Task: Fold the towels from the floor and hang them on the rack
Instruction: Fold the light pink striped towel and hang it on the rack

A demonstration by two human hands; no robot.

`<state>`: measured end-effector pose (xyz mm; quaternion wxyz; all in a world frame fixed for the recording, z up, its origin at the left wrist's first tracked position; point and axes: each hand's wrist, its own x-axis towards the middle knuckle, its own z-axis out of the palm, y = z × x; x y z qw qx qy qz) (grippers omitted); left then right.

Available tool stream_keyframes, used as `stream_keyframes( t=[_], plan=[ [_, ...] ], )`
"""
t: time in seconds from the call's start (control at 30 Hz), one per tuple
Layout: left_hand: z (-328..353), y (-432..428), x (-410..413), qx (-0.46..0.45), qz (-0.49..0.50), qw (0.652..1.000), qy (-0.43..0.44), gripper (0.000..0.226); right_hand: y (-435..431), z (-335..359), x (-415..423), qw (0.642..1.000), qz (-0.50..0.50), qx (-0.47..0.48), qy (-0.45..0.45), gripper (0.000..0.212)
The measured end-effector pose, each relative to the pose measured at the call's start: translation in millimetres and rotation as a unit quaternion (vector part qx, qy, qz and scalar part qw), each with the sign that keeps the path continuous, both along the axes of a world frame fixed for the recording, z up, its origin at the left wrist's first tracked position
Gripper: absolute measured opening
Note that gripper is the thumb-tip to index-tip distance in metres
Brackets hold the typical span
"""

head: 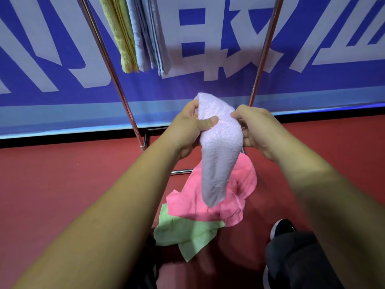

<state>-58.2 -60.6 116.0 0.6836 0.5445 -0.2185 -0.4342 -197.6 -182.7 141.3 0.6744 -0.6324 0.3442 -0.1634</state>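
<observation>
A pale lilac towel [218, 151] hangs bunched between my hands, above the floor. My left hand [190, 126] pinches its upper left edge with the thumb on the front. My right hand [255, 127] grips its right edge, fingers curled into the cloth. Below it, a pink towel [235, 197] lies crumpled on the red floor, overlapping a light green towel [183, 232]. The metal rack [113, 65] stands ahead, with a folded yellow towel [119, 34] and folded grey-blue towels [149, 36] hanging from its top.
A blue and white banner [208, 59] fills the wall behind the rack. The rack's right pole [263, 53] and low base bar [181, 172] are near the pink towel. My dark trouser leg and black shoe [281, 227] are at the lower right.
</observation>
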Motion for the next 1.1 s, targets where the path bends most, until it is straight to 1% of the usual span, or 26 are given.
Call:
stream_keyframes(
  t=[0.03, 0.1, 0.13, 0.2, 0.27, 0.33, 0.37, 0.43, 0.47, 0.53, 0.63, 0.7, 0.8, 0.87, 0.9, 0.97, 1.03, 1.1],
  plan=[
    [1, 1, 3, -0.007, -0.005, 1.000, -0.005, 0.053, 0, -1, 0, 1.000, 0.005, -0.007, -0.008, 0.010],
    [3, 4, 8, -0.015, -0.015, 1.000, -0.017, 0.053, 2, -2, 1, 0.999, 0.022, -0.019, -0.029, 0.025],
    [4, 5, 10, -0.015, -0.016, 1.000, -0.022, 0.054, 2, -3, 1, 0.999, 0.030, -0.022, -0.038, 0.028],
    [6, 8, 13, -0.007, -0.016, 0.999, -0.029, 0.051, 4, -4, 4, 0.998, 0.040, -0.034, -0.037, 0.021],
    [8, 10, 14, 0.004, -0.014, 1.000, -0.023, 0.045, 4, -5, 5, 0.998, 0.026, -0.056, -0.020, 0.006],
    [9, 11, 15, 0.026, -0.013, 1.000, -0.004, 0.035, 3, -10, 8, 0.998, -0.007, -0.068, -0.011, 0.007],
    [8, 12, 13, 0.041, -0.019, 0.999, 0.012, 0.035, 2, -12, 9, 0.997, -0.023, -0.072, -0.010, 0.008],
    [1, 14, 8, 0.088, -0.045, 0.995, 0.032, 0.042, 0, -18, 10, 0.995, -0.055, -0.083, -0.008, 0.006],
    [-4, 14, 4, 0.114, -0.065, 0.991, 0.027, 0.044, -2, -21, 11, 0.994, -0.071, -0.088, -0.005, 0.004],
    [-14, 12, -5, 0.141, -0.088, 0.986, 0.010, 0.040, -8, -26, 10, 0.988, -0.103, -0.111, 0.013, 0.003],
    [-21, 5, -12, 0.106, -0.059, 0.993, -0.005, 0.031, -15, -26, 6, 0.978, -0.116, -0.168, 0.049, 0.005],
    [-20, -1, -15, 0.079, -0.039, 0.996, -0.024, 0.031, -19, -25, 3, 0.971, -0.115, -0.199, 0.067, 0.007],
    [-16, -6, -18, 0.054, -0.038, 0.996, -0.059, 0.032, -21, -22, 4, 0.966, -0.129, -0.215, 0.069, 0.012],
    [-13, -7, -18, 0.042, -0.040, 0.996, -0.072, 0.034, -20, -20, 5, 0.965, -0.139, -0.211, 0.068, 0.019],
    [-13, -7, -16, 0.038, -0.034, 0.996, -0.077, 0.034, -18, -18, 5, 0.970, -0.141, -0.191, 0.050, 0.020],
    [-12, -5, -10, 0.027, -0.022, 0.996, -0.087, 0.032, -16, -14, 5, 0.983, -0.133, -0.127, 0.000, 0.015],
    [-11, -4, -5, 0.018, -0.008, 0.995, -0.099, 0.030, -12, -8, 3, 0.993, -0.088, -0.074, -0.034, 0.015],
    [-8, -1, -1, 0.016, 0.002, 0.993, -0.118, 0.033, -6, -5, 2, 0.996, -0.025, -0.047, -0.070, 0.023]
  ],
)
